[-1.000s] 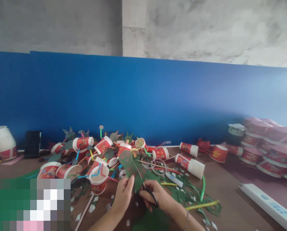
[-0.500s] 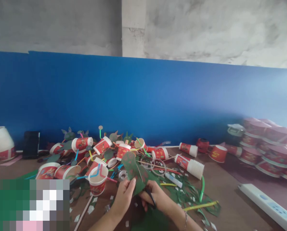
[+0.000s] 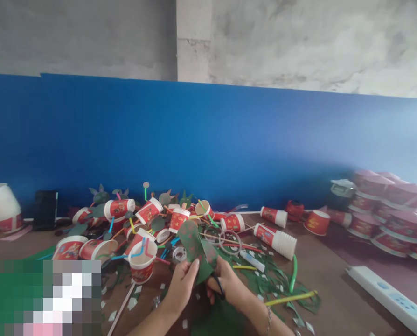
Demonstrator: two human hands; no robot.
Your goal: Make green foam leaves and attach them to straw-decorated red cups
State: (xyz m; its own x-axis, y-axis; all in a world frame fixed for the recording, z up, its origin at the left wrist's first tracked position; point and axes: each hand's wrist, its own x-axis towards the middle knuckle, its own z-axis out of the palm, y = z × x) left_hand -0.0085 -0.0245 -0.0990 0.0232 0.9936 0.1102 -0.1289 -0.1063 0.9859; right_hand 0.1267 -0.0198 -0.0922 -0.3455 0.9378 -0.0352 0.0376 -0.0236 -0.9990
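A piece of dark green paper (image 3: 193,247) with reddish marks on it stands up between my two hands. My left hand (image 3: 181,285) is closed, pinching its lower left side between thumb and fingers. Black-handled scissors (image 3: 218,285) sit in my closed right hand (image 3: 228,283), at the lower right of the paper. Their blades are largely hidden by the paper and my fingers. More green paper (image 3: 217,319) lies on the table under my hands.
Red-and-white paper cups (image 3: 142,263) with coloured straws crowd the table's left and middle. Green scraps (image 3: 269,275) and a glue tube (image 3: 252,261) lie right of my hands. A white power strip (image 3: 386,296) and stacked pink-topped tubs (image 3: 404,224) stand farther right. A blue wall panel (image 3: 208,144) rises behind.
My right hand and the scissors have shifted slightly, and the paper's right flap has turned a little. My left hand keeps its grip in about the same place.
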